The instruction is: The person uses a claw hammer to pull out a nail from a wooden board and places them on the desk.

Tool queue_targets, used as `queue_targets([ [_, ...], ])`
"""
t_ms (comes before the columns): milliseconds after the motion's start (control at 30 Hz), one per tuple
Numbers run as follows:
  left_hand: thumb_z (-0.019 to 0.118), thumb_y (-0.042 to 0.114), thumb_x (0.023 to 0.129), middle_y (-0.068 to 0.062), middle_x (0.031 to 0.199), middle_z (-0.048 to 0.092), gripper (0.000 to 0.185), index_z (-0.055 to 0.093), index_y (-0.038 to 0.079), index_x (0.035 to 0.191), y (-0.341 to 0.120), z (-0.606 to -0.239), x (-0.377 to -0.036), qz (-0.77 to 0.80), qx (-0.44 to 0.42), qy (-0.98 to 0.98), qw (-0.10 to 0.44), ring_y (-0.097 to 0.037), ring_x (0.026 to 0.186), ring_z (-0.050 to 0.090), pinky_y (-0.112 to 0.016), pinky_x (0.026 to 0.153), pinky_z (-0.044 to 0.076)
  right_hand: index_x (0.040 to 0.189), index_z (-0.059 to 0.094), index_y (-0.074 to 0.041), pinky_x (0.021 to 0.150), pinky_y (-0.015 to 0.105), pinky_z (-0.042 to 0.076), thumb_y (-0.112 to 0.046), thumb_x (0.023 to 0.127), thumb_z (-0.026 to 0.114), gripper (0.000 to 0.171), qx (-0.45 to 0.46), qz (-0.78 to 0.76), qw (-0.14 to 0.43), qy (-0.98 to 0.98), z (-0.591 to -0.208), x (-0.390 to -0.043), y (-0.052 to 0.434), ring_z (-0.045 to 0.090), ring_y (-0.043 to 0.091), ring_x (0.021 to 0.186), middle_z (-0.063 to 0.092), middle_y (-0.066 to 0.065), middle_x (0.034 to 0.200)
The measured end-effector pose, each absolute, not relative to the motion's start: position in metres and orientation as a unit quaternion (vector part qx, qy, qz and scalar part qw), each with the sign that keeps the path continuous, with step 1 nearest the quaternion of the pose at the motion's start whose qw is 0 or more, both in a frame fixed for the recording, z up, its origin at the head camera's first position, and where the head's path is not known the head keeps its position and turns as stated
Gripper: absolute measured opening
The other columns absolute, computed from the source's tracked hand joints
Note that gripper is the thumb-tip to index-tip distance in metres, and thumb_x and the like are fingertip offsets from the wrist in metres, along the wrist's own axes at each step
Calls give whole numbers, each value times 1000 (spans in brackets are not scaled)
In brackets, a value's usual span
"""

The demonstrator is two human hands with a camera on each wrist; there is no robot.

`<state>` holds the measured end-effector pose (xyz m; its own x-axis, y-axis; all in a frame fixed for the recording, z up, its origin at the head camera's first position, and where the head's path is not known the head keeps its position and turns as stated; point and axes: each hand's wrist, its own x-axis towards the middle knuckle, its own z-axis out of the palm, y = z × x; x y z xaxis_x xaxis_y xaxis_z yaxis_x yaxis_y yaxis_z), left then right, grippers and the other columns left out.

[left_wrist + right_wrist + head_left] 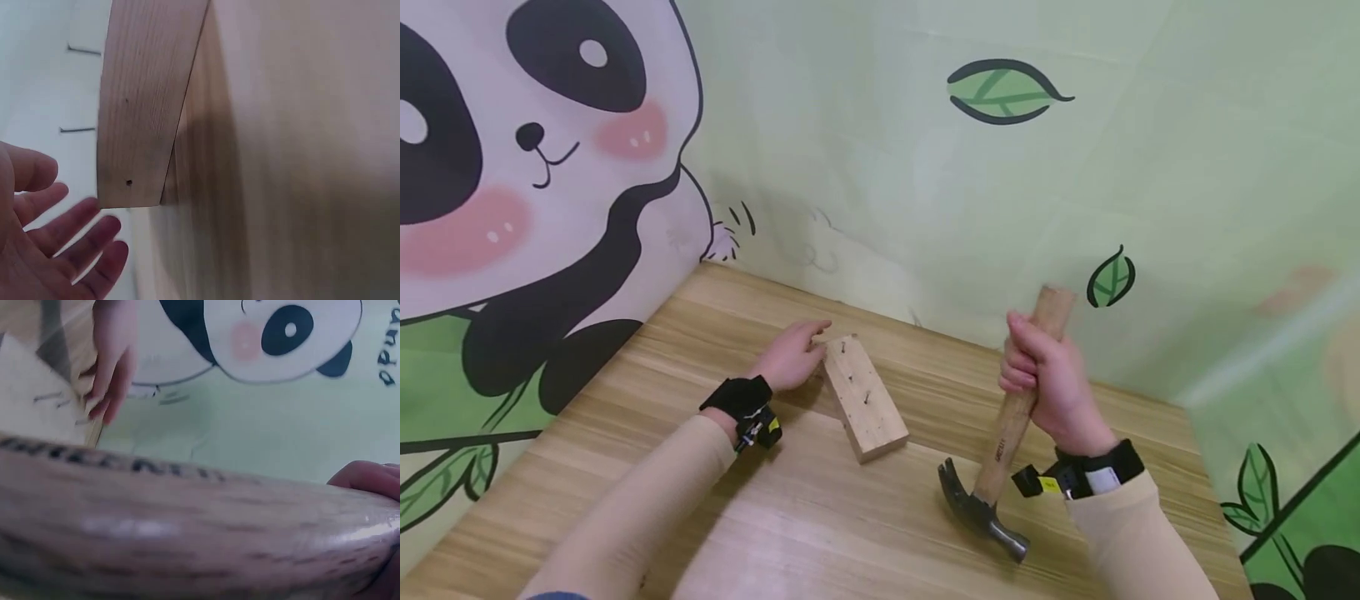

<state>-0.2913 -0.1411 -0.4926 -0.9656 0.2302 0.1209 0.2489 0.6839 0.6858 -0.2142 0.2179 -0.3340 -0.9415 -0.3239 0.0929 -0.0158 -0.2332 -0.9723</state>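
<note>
A rectangular wooden block (880, 421) lies on the table with several nails (867, 398) standing partway out of its top face. At its far left end is my left hand (788, 358), fingers loosely spread beside the corner; the left wrist view shows those fingers (94, 240) around the block's end without gripping it. My right hand (1054, 379) grips a claw hammer (1006, 442) by its wooden handle, fingers wrapped round near the handle's end. The hammer's dark metal head hangs toward the near side, right of the block. The handle (187, 531) fills the lower right wrist view.
The wood-grain table (820, 517) runs back to a pale green wall covering (865, 150) with leaf prints. A printed panda (587, 167) covers the wall at the left. Another printed wall stands along the table's right edge.
</note>
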Motion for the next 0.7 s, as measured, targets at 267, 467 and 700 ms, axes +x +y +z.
queue_targets([
  [267, 46, 15, 115, -23, 154, 56, 43, 55, 0, 154, -129, -501, -326, -415, -98, -904, -25, -39, 143, 51, -53, 119, 40, 78, 40, -16, 47, 21, 32, -31, 111, 59, 42, -131, -750, 94, 642, -318, -241, 138, 32, 6, 44, 30, -8, 56],
  [467, 52, 18, 113, -23, 153, 57, 43, 58, 6, 153, -127, -505, -327, -388, -133, -911, -35, -41, 143, 51, -53, 119, 39, 79, 42, -15, 46, 22, 32, -33, 110, 62, 41, -112, -724, 109, 672, -322, -264, 98, 32, 8, 44, 30, -8, 55],
  [700, 55, 15, 106, -25, 141, 60, 45, 64, 12, 150, -126, -508, -323, -374, -154, -913, -56, -38, 125, 55, -54, 106, 44, 82, 44, -14, 45, 22, 31, -33, 110, 62, 38, -87, -712, 132, 684, -330, -275, 79, 32, 8, 43, 30, -7, 56],
])
